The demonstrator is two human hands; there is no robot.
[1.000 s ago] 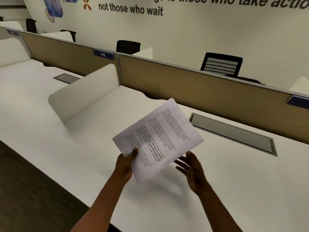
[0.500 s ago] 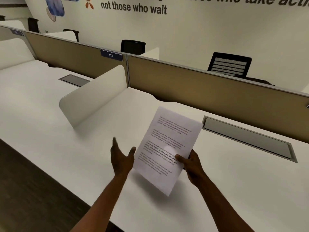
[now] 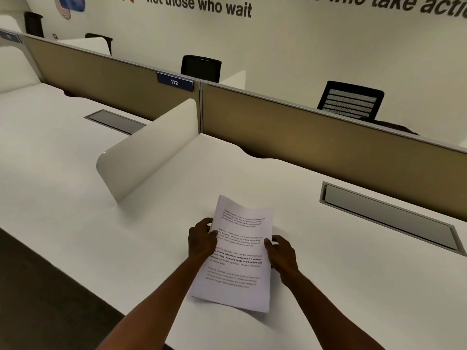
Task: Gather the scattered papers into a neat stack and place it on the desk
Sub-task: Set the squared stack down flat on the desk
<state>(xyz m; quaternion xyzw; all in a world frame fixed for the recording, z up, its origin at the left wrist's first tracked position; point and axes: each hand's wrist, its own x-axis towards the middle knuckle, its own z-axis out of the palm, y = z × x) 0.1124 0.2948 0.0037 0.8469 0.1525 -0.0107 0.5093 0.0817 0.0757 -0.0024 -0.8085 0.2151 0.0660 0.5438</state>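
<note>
A stack of white printed papers is held in front of me just above the white desk, its long side pointing away from me and its top edge curling slightly. My left hand grips the stack's left edge at mid-height, thumb on the top sheet. On the right edge at about the same height, my right hand holds the stack, fingers curled around it. The stack's near corner hangs close to the desk; whether it touches the surface I cannot tell.
A white curved divider stands to the left of the papers. A tan partition with a "112" label runs along the desk's back. A grey cable hatch is set into the desk at right. Dark floor lies at lower left.
The stack passed from my left hand to my right, turned lengthwise, and came down toward the desk. Now both hands hold its side edges.
</note>
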